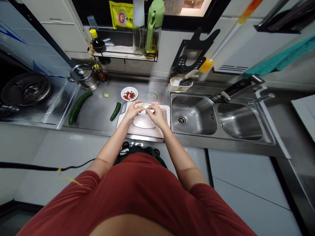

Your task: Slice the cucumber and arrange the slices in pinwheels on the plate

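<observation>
Cucumber piece [143, 105] mostly hidden btwn left hand [133, 110] & right hand [156, 113].

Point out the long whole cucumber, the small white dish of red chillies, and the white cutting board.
long whole green cucumber [79, 106], head view, middle of its length
small white round dish of red chillies [129, 99], head view, near rim
white plastic cutting board [147, 131], head view, bare near edge

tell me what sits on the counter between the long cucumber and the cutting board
In the head view, a shorter cucumber piece lies between the long cucumber and the cutting board.
</observation>
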Tool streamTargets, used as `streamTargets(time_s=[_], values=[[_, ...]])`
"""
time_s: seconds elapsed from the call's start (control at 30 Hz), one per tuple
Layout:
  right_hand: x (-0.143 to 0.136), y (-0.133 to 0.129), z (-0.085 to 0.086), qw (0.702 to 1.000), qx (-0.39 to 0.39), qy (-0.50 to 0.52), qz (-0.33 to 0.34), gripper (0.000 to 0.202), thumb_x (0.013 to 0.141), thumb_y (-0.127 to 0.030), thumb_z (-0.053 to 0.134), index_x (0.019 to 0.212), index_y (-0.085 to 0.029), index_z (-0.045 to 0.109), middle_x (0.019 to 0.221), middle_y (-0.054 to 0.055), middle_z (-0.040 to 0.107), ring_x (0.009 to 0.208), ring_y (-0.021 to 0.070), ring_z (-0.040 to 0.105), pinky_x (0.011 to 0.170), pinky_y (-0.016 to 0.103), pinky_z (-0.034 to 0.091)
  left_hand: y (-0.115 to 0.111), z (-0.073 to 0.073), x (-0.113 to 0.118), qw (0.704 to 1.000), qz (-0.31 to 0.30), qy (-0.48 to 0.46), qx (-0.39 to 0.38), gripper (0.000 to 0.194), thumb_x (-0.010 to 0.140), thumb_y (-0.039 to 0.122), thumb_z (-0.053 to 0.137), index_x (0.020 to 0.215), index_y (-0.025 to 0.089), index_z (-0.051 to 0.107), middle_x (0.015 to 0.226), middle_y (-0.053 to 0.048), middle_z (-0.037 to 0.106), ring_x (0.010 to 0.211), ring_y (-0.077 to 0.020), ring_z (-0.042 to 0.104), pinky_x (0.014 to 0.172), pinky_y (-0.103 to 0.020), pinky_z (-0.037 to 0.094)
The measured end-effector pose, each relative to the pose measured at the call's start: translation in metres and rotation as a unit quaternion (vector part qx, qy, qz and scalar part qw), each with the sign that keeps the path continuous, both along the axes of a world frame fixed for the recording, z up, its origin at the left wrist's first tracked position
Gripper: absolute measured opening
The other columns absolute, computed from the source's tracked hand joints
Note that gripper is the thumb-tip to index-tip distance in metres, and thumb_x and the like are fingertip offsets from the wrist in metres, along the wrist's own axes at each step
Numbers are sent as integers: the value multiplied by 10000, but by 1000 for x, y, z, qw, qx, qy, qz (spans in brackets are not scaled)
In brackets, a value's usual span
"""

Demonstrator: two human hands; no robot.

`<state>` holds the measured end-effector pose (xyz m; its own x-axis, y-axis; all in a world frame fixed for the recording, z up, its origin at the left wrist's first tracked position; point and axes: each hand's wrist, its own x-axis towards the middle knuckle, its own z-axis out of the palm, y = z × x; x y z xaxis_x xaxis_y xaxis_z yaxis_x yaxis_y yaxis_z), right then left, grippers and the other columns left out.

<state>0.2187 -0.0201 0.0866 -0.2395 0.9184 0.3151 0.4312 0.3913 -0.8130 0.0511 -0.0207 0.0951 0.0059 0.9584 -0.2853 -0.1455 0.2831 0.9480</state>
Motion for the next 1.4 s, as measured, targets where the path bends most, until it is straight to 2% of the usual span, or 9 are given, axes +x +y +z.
streamTargets(time_s=[0.2,0.37,0.53,0.63,0.83,1.03,1.23,1.4], values=[[-2,10,-28,998,-61,21,-12,154,827,-288,541,737,-199,628,804,18,619,813,168,571,792,296,444,7,-17,3,1000,-1,6,24,517,580,222,754,1080,178,631,731,28,617,617,-73,518,568,-185,359],[-3,21,-60,992,-126,-7,-27,161,797,-275,532,749,-181,652,767,13,654,768,162,589,733,263,439,21,-51,3,998,-18,39,55,455,584,179,740,1029,158,648,742,18,618,698,-96,565,686,-211,435],[-4,27,-87,979,-182,-80,-37,174,816,-249,531,836,-166,682,796,22,691,776,158,607,731,234,426,31,-88,4,997,-26,69,35,452,578,145,727,1020,155,634,699,35,598,643,-84,545,678,-214,435],[-6,28,-95,971,-195,-136,-36,185,841,-239,524,879,-169,690,830,29,703,793,156,611,731,222,417,34,-100,7,992,-21,126,17,444,581,127,710,1019,157,641,700,26,599,636,-95,538,659,-220,436],[-12,26,-96,947,-204,-244,-47,210,893,-267,500,926,-184,691,913,66,712,860,184,624,739,234,408,37,-108,11,963,-43,266,20,408,615,119,675,1018,177,678,727,1,627,675,-137,555,694,-253,438],[-17,22,-98,928,-219,-294,-63,237,935,-279,460,1014,-195,666,981,114,700,925,229,631,780,281,415,38,-114,11,910,-93,398,69,353,714,132,625,1055,200,688,786,-35,656,750,-182,578,756,-286,417],[-22,18,-103,920,-216,-316,-81,246,958,-309,446,1105,-213,619,1000,110,690,936,233,624,791,299,420,33,-114,11,862,-128,477,118,354,788,149,582,1132,172,662,1002,-107,638,937,-225,576,866,-314,413],[-20,10,-102,927,-164,-335,-50,288,979,-280,379,1160,-239,599,1040,94,685,913,229,625,767,307,419,29,-112,10,850,-146,495,106,290,838,193,569,1109,181,671,1082,-110,592,996,-224,561,913,-314,408]])
